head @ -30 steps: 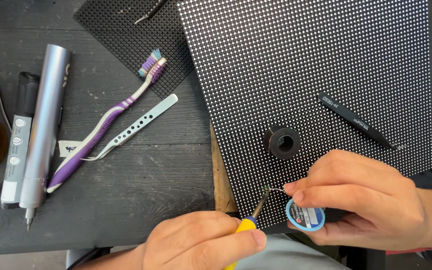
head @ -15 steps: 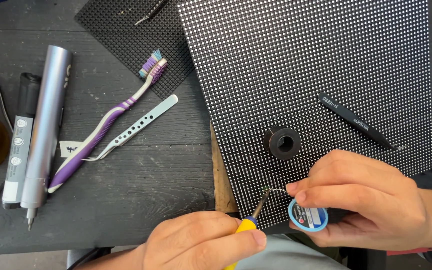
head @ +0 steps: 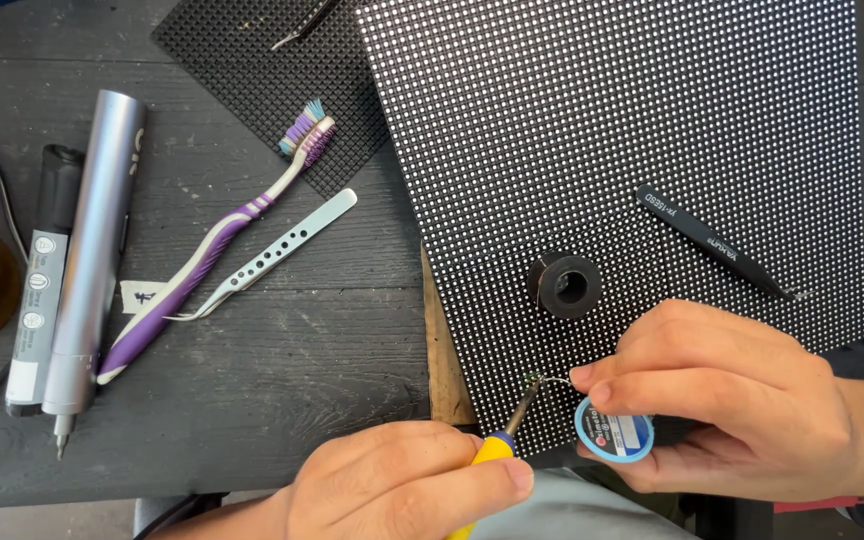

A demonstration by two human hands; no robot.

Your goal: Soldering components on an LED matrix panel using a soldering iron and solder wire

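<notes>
1. The left hand (head: 402,485) grips a yellow-handled tool (head: 497,447), tip on the dotted panel (head: 612,140).
2. The right hand (head: 732,395) pinches a thin wire (head: 555,380) and holds a small blue spool (head: 613,430).
3. A black ring (head: 564,285) and black tweezers (head: 712,243) lie on the panel; a toothbrush (head: 212,245) lies on the desk (head: 252,390).

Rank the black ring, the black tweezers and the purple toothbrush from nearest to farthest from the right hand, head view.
1. Black ring: just above the right hand, on the dotted panel.
2. Black tweezers: up and right on the panel.
3. Purple toothbrush: far left on the table.

L hand (head: 402,490) iron tip (head: 524,405), R hand (head: 742,400) braid spool (head: 614,430), LED panel (head: 612,170).
</notes>
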